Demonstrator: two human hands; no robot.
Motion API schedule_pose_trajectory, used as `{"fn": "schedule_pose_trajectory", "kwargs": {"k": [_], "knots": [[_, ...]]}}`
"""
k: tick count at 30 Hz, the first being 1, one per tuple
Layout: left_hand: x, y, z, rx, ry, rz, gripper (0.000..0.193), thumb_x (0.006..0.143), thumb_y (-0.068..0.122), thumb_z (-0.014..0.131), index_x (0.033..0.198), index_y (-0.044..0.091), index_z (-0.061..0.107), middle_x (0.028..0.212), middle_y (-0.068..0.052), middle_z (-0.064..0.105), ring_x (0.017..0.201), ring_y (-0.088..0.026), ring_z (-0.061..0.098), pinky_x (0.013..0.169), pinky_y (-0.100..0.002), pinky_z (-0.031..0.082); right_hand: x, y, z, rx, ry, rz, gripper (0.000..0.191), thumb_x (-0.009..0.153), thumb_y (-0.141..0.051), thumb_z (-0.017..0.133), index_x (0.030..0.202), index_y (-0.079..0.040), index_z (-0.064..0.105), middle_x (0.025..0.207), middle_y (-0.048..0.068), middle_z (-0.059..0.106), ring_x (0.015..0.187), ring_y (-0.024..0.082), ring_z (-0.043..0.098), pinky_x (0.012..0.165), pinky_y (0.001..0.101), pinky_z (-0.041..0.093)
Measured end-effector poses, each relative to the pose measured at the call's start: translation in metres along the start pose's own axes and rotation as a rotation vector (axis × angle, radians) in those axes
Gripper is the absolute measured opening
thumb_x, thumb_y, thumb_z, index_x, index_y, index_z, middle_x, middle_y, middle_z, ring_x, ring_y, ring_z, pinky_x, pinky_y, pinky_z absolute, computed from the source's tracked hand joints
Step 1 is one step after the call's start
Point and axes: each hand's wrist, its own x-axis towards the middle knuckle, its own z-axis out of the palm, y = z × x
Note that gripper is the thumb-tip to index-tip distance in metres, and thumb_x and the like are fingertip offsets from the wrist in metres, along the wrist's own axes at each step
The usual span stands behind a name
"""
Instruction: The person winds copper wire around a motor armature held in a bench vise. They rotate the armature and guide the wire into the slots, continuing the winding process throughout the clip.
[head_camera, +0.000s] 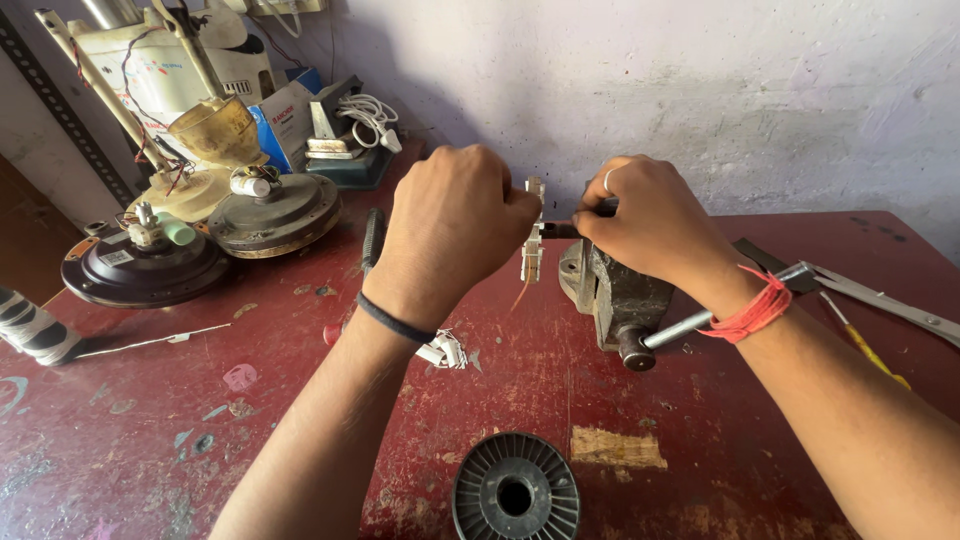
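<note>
A small grey bench vise (615, 290) stands on the red table (720, 440), its handle bar sticking out to the right. My left hand (450, 230) is closed around a small pale metal part (533, 245) held just left of the vise jaws. My right hand (650, 225) rests on top of the vise and grips a dark rod-like tool (565, 229) pointing at that part. A ring is on one right finger, a red thread on the right wrist, a black band on the left wrist.
Fan motor housings (275, 215) and a dark round base (140, 265) sit at the back left with wired parts. A black ribbed spool (515, 490) lies near the front edge. Pliers and a yellow-handled tool (870, 300) lie at right. A screwdriver (372, 240) lies behind my left hand.
</note>
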Motion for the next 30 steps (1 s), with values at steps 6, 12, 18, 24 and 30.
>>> {"fn": "schedule_pose_trajectory", "kwargs": {"k": [6,12,18,24,30], "knots": [[0.007,-0.010,0.012,-0.061,0.128,0.048,0.030,0.083,0.019,0.065,0.059,0.001,0.068,0.051,-0.017,0.062,0.044,-0.031,0.064,0.049,-0.043,0.055,0.000,0.004,0.000,0.025,-0.093,-0.144,0.014,0.071,-0.014,0.079,0.080,-0.004,0.083,0.092,0.014,0.075,0.084,0.032,0.070,0.074,0.0428,0.053],[0.009,-0.013,0.017,-0.099,0.144,0.057,0.029,0.085,0.019,0.064,0.062,0.002,0.068,0.054,-0.017,0.063,0.047,-0.033,0.065,0.051,-0.044,0.056,0.005,0.012,-0.015,0.113,-0.139,0.008,0.023,0.074,-0.015,0.075,0.094,-0.006,0.081,0.099,0.009,0.077,0.089,0.025,0.073,0.083,0.0372,0.055],[0.007,-0.011,0.017,-0.110,0.167,0.080,0.029,0.085,0.020,0.065,0.062,0.001,0.067,0.058,-0.018,0.064,0.051,-0.036,0.066,0.054,-0.046,0.056,0.003,-0.004,-0.006,-0.004,-0.191,0.014,0.029,0.071,-0.014,0.076,0.098,-0.006,0.081,0.096,0.011,0.075,0.086,0.027,0.071,0.078,0.0398,0.055],[0.008,-0.008,0.018,-0.138,0.198,0.100,0.028,0.085,0.019,0.065,0.062,0.002,0.067,0.058,-0.018,0.065,0.051,-0.036,0.066,0.053,-0.045,0.055,-0.001,-0.006,-0.003,0.004,-0.120,-0.059,0.020,0.077,-0.012,0.071,0.093,-0.004,0.080,0.093,0.011,0.074,0.085,0.029,0.070,0.078,0.0421,0.055],[0.007,-0.007,0.018,-0.143,0.206,0.120,0.028,0.085,0.018,0.065,0.063,0.002,0.067,0.057,-0.017,0.065,0.049,-0.034,0.065,0.050,-0.044,0.055,-0.002,-0.006,0.004,-0.132,-0.040,-0.180,0.012,0.084,-0.011,0.069,0.081,0.000,0.074,0.080,0.015,0.070,0.082,0.031,0.068,0.079,0.0446,0.054]]}}
